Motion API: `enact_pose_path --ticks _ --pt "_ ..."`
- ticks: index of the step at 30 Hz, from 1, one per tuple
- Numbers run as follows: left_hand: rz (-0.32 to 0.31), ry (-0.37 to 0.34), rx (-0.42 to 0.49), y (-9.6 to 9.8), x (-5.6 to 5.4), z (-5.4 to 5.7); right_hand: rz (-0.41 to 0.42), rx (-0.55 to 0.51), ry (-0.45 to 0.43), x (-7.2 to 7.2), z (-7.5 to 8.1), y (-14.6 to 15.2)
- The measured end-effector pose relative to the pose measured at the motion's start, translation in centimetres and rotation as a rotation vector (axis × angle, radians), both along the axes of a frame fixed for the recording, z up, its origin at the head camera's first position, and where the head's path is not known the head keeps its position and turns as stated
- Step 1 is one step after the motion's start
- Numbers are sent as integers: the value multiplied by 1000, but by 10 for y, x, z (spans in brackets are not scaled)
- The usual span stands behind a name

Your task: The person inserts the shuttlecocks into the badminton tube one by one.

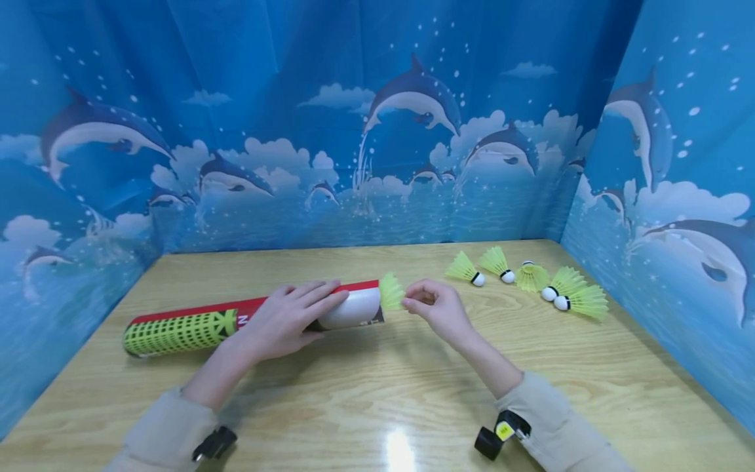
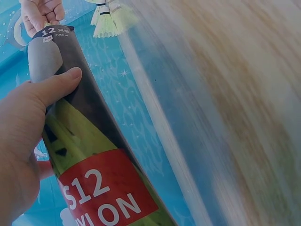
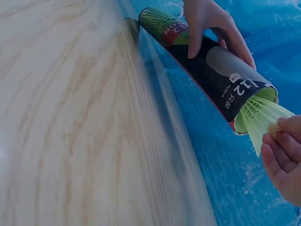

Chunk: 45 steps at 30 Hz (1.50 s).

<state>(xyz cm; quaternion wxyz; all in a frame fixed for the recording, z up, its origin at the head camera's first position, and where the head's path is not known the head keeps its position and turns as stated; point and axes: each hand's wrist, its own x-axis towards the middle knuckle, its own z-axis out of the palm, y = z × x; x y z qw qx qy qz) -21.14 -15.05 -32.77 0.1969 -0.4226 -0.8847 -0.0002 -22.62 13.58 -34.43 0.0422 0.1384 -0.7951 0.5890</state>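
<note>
A cylindrical shuttlecock tube [image 1: 183, 333], red, black, grey and yellow-green, lies slantwise over the table's left half. My left hand [image 1: 286, 322] grips it around its body near the mouth end, thumb on the near side in the left wrist view. From the mouth sticks a yellow shuttlecock [image 1: 390, 292], its skirt flaring outward and its base hidden inside. At the skirt's outer edge, my right hand [image 1: 441, 311] pinches it between thumb and fingers, as the right wrist view [image 3: 268, 117] shows.
Several loose yellow shuttlecocks with white bases, one of them [image 1: 463, 267] nearest the tube, lie at the back right of the wooden table [image 1: 366, 400]. Blue dolphin-print curtains [image 1: 283, 131] stand behind and along both sides.
</note>
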Motion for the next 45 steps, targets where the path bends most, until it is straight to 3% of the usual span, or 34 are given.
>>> enact_pose_path --ticks 16,28,45 --pt "-9 32 30 0 -3 -1 -20 3 -8 1 -4 -11" --pt "-10 56 43 -3 -2 -3 -68 52 52 3 -3 -19" --pt "-1 55 49 -2 -1 1 -31 36 130 6 -6 -34"
